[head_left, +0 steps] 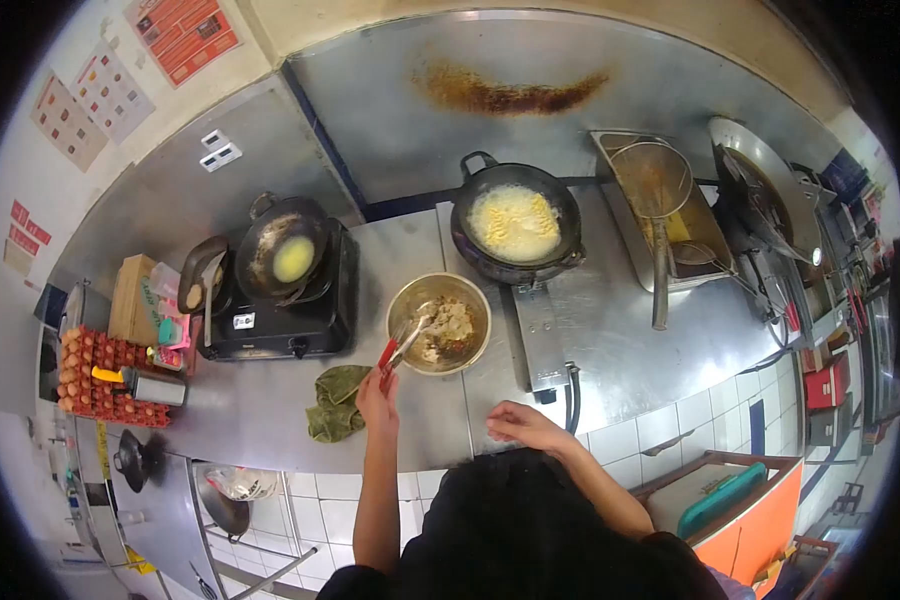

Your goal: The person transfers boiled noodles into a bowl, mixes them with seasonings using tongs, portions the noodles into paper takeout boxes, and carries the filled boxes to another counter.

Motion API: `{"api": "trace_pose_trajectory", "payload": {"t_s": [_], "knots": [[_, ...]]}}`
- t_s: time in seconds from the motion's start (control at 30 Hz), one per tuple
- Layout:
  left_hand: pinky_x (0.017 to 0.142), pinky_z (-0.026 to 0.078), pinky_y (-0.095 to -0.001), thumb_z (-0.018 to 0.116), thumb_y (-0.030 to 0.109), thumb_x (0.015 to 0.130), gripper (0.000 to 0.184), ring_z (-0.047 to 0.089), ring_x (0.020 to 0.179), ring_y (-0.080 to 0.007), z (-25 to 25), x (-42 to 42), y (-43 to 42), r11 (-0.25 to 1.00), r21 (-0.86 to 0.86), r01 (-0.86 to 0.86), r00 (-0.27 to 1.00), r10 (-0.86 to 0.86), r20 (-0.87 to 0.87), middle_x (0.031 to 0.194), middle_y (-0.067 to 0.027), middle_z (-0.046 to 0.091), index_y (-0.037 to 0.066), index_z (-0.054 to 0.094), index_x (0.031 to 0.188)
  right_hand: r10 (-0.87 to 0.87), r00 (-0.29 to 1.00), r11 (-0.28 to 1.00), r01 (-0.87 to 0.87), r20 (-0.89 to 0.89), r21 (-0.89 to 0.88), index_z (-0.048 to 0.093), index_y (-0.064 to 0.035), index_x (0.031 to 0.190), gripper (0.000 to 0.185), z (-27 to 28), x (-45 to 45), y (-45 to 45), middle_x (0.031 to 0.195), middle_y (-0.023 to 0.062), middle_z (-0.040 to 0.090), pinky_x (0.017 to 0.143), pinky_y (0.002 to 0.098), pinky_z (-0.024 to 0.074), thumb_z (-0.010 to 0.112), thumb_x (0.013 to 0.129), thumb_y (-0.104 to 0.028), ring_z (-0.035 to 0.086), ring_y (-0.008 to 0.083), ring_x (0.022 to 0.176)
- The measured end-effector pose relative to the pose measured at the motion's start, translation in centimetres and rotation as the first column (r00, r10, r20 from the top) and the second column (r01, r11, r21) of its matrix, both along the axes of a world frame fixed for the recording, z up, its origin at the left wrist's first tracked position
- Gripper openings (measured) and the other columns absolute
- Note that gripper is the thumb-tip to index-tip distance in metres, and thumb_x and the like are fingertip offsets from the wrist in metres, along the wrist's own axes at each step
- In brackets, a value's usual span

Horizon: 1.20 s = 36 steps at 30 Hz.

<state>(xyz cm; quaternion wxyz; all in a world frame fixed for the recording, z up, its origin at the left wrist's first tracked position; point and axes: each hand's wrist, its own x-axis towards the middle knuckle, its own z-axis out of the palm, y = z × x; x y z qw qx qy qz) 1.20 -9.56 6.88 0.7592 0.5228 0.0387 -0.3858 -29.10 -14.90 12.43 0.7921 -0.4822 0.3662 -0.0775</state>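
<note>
My left hand [377, 401] is closed around the red handles of metal tongs [402, 345]. The tongs' tips reach into a steel bowl [483, 350], touching or close to a pale, lumpy food mixture [450, 322] with darker bits. My right hand [526, 425] hovers near the counter's front edge with loosely curled fingers, a gap at the thumb and nothing visible in it. Behind the bowl, a black wok [567, 215] holds bubbling oil with yellow, frying pieces [515, 222]. A crumpled green cloth [337, 402] lies just left of my left hand.
At left, a pan [260, 262] with yellowish liquid sits on a black portable stove [310, 335]. Stacked egg trays [95, 385] stand farther left. A long-handled strainer [652, 180] rests over a metal tray [670, 280] at right. A large wok [770, 200] is beyond it.
</note>
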Motion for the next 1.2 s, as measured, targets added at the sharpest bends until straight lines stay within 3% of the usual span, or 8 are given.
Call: {"api": "trace_pose_trajectory", "payload": {"t_s": [0.3, 0.53, 0.63, 0.77, 0.9, 0.97, 1.1, 1.2], "knots": [[0.092, 0.059, -0.0276, 0.057, 0.010, 0.102, 0.020, 0.068, 0.102, -0.0205, 0.2, -9.4, 2.9, 0.934, -0.355, 0.046, 0.797, -0.248, -0.551, 0.111, -0.0118, 0.068, -0.004, 0.062, 0.115, -0.195, 0.971, 0.944, 0.224, 0.135, -0.241, 0.052, -0.0076, 0.121, 0.030, -2.7, 8.2, -1.6, 0.105, 0.0008, 0.062, 0.083, 0.0291, 0.0478, 0.065, 0.100, -0.026, 0.058, 0.0105, 0.100], [0.094, 0.057, -0.0366, 0.052, 0.023, 0.106, 0.029, 0.066, 0.107, -0.0225, 3.6, -16.0, 1.8, 0.940, -0.316, 0.126, 0.841, -0.271, -0.468, 0.115, -0.0102, 0.066, 0.003, 0.057, 0.127, -0.195, 0.964, 0.940, 0.236, 0.179, -0.244, 0.054, -0.0055, 0.120, 0.030, -1.6, 7.8, -3.3, 0.100, 0.0016, 0.061, 0.079, 0.0265, 0.0501, 0.066, 0.100, -0.023, 0.060, 0.0097, 0.091], [0.093, 0.055, -0.0421, 0.052, 0.034, 0.105, 0.040, 0.069, 0.103, -0.0230, -0.5, -17.5, 2.4, 0.901, -0.225, 0.372, 0.864, -0.425, -0.271, 0.125, -0.0112, 0.062, 0.006, 0.051, 0.134, -0.204, 0.968, 0.954, 0.230, 0.146, -0.190, 0.055, -0.0046, 0.119, 0.030, 1.8, 5.8, -4.9, 0.092, -0.0001, 0.059, 0.070, 0.0249, 0.0494, 0.066, 0.100, -0.024, 0.059, 0.0086, 0.080], [0.076, 0.061, -0.0382, 0.066, 0.042, 0.097, 0.050, 0.072, 0.084, -0.0232, -7.5, -23.3, -0.8, 0.491, 0.211, 0.845, 0.524, -0.839, -0.147, 0.104, -0.0114, 0.069, 0.001, 0.054, 0.122, -0.086, 0.985, 0.894, 0.142, 0.149, -0.426, 0.056, -0.0084, 0.118, 0.028, 5.9, 1.6, -9.2, 0.079, -0.0049, 0.048, 0.055, 0.0223, 0.0398, 0.065, 0.101, -0.028, 0.050, 0.0047, 0.067], [0.049, 0.057, -0.0351, 0.075, 0.038, 0.092, 0.041, 0.070, 0.058, -0.0215, -11.6, -28.5, -2.9, 0.697, 0.239, 0.676, 0.713, -0.700, 0.024, 0.072, -0.0098, 0.067, 0.003, 0.056, 0.081, -0.240, 0.965, 0.905, 0.263, 0.108, -0.334, 0.060, -0.0109, 0.116, 0.026, 9.7, -2.3, -13.4, 0.079, -0.0068, 0.049, 0.053, 0.0224, 0.0363, 0.067, 0.099, -0.029, 0.045, 0.0038, 0.067], [0.049, 0.054, -0.0390, 0.078, 0.036, 0.089, 0.042, 0.069, 0.056, -0.0238, -11.1, -28.7, -2.7, 0.637, 0.546, 0.544, 0.525, -0.766, 0.371, 0.070, -0.0119, 0.067, 0.002, 0.055, 0.079, -0.339, 0.941, 0.859, 0.315, 0.013, -0.404, 0.061, -0.0127, 0.112, 0.026, 11.1, -4.1, -15.7, 0.077, -0.0080, 0.046, 0.053, 0.0224, 0.0341, 0.064, 0.100, -0.035, 0.043, 0.0036, 0.065], [0.053, 0.052, -0.0452, 0.076, 0.032, 0.088, 0.033, 0.068, 0.058, -0.0301, -10.8, -28.8, -2.3, 0.786, 0.513, 0.345, 0.387, -0.617, 0.685, 0.071, -0.0131, 0.066, 0.005, 0.057, 0.085, -0.242, 0.944, 0.878, 0.115, -0.224, -0.464, 0.062, -0.0131, 0.108, 0.028, 11.6, -6.4, -22.6, 0.074, -0.0078, 0.044, 0.051, 0.0229, 0.0314, 0.060, 0.101, -0.040, 0.041, 0.0048, 0.063], [0.059, 0.054, -0.0511, 0.067, 0.026, 0.088, 0.018, 0.068, 0.069, -0.0360, -11.8, -28.5, -2.7, 0.771, 0.591, 0.238, -0.023, -0.603, 0.797, 0.083, -0.0111, 0.068, 0.013, 0.060, 0.099, -0.162, 0.879, 0.894, -0.062, -0.449, -0.445, 0.061, -0.0108, 0.103, 0.027, 12.2, -5.2, -26.6, 0.071, -0.0048, 0.044, 0.047, 0.0246, 0.0271, 0.056, 0.101, -0.037, 0.041, 0.0068, 0.059]]}}
